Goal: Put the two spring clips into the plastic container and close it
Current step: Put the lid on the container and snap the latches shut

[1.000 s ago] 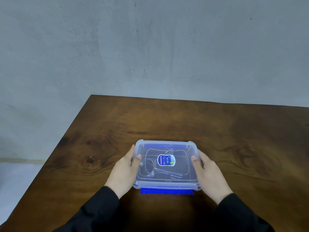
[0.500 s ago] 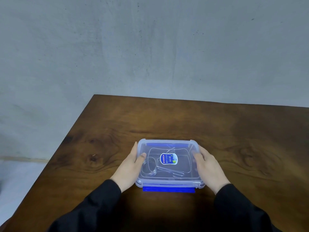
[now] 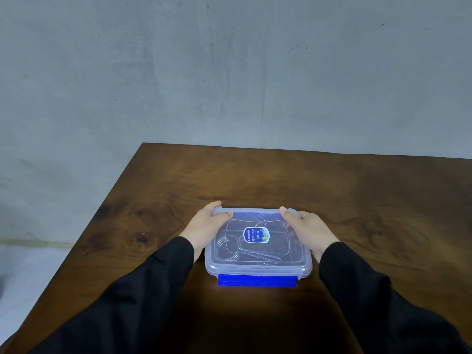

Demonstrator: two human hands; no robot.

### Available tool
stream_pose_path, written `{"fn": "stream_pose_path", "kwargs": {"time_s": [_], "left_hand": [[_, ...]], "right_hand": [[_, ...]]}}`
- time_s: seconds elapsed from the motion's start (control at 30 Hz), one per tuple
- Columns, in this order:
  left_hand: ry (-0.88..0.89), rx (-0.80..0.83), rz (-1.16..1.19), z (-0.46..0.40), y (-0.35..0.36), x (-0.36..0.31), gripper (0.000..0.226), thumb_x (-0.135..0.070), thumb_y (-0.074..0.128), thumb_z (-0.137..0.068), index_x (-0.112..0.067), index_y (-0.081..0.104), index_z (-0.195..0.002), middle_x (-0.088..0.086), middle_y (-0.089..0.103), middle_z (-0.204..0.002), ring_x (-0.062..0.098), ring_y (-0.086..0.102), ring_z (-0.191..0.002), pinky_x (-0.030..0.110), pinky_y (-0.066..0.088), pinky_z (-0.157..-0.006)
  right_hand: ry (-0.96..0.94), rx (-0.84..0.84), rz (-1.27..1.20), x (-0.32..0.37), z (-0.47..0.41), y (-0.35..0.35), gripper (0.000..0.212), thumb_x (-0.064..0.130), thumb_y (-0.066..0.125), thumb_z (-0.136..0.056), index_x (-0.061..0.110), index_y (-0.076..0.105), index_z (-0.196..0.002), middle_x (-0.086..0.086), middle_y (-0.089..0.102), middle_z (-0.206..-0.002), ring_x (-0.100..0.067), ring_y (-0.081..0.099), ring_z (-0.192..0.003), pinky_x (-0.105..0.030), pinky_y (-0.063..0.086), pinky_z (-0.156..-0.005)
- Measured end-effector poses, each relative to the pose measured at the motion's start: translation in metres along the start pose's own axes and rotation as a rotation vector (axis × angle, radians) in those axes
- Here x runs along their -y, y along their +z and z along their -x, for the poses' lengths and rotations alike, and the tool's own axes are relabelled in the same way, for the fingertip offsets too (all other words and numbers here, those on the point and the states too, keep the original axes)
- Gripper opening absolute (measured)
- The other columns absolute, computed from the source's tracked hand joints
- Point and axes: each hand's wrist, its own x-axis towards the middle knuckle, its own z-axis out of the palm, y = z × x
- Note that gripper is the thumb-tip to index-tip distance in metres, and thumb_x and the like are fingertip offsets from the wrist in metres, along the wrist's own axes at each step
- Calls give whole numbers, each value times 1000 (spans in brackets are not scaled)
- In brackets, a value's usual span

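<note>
See-through plastic box [image 3: 258, 264], lid on, blue flap in front, shiny wire clips [image 3: 245, 251] inside. Left hand [image 3: 204, 226], right hand [image 3: 307, 226] gripping far corners.

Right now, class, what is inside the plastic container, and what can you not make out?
Through the clear lid of the plastic container, metal spring clips show as wire loops. The sticker and glare hide part, so their count is unclear. Both hands grip the far corners.

plastic container [image 3: 258, 264] on wooden table [image 3: 357, 200]
</note>
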Motion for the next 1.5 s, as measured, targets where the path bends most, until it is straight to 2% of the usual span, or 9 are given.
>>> {"fn": "stream_pose_path", "kwargs": {"time_s": [0.13, 0.4, 0.7, 0.8, 0.87, 1.0, 1.13, 1.27, 1.5], "left_hand": [[-22, 62, 120, -5, -2, 4, 60, -29, 70, -91, -26, 44, -145, 7, 65, -124, 25, 74, -98, 43, 60, -85], [66, 119, 118, -6, -5, 3, 31, -22, 65, -96, -19, 59, -127, 11, 73, -112, 27, 74, -98, 44, 60, -86], [115, 133, 12, -6, -7, 0, 20, -30, 62, -98, -25, 62, -117, 8, 71, -110, 22, 74, -96, 40, 61, -81], [244, 34, -127, -8, -7, 4, 29, -33, 61, -97, -26, 60, -126, 0, 66, -122, 14, 67, -105, 30, 59, -83], [485, -153, -317, 0, -11, 13, 32, -36, 57, -99, -24, 61, -127, -6, 61, -127, 7, 58, -115, 23, 50, -92], [1002, -135, -775, 34, -27, 57, 56, -65, 48, -91, -20, 65, -120, 1, 59, -130, 19, 49, -125, 45, 34, -106], [1039, -79, -1165, 41, -27, 97, 73, -70, 63, -80, -26, 51, -137, 5, 45, -152, 24, 31, -145, 50, 16, -117], [1049, -143, -1140, 36, -19, 100, 68, -48, 78, -74, -25, 51, -131, 6, 52, -146, 25, 35, -143, 50, 20, -117], [1033, -110, -962, 41, -25, 99, 49, -61, 55, -91, -27, 52, -126, 0, 48, -150, 16, 29, -148, 46, 19, -118]], "right_hand": [[-52, 32, -89, -4, -1, 0, 38, 51, 56, -95, 17, 71, -104, 1, 79, -91, -10, 72, -76, -26, 52, -64], [-102, 91, -217, -12, -7, 0, 23, 47, 58, -96, 28, 61, -110, -4, 75, -104, -21, 76, -93, -46, 61, -84], [-184, 33, -178, -9, -4, 4, 16, 38, 57, -99, 25, 63, -105, -1, 73, -103, -18, 74, -90, -38, 61, -75], [-379, -122, 11, -16, -2, 1, 25, 41, 58, -97, 28, 62, -118, 9, 63, -120, -8, 62, -111, -22, 52, -83], [-609, -175, 149, -27, 13, -6, 33, 47, 56, -94, 27, 63, -121, 14, 56, -126, -4, 51, -122, -14, 41, -91], [-983, -77, 544, -79, 42, -17, 43, 58, 65, -87, 27, 64, -117, 7, 54, -132, -17, 48, -130, -36, 40, -104], [-1013, -126, 766, -109, 48, -10, 67, 58, 72, -77, 34, 47, -134, 7, 42, -147, -20, 36, -142, -48, 47, -103], [-996, -215, 753, -106, 46, 1, 76, 28, 94, -63, 31, 50, -125, 5, 43, -141, -21, 39, -137, -54, 55, -93], [-1037, -155, 644, -110, 44, -10, 43, 55, 59, -90, 35, 55, -127, 5, 53, -142, -22, 42, -140, -52, 49, -102]]}}
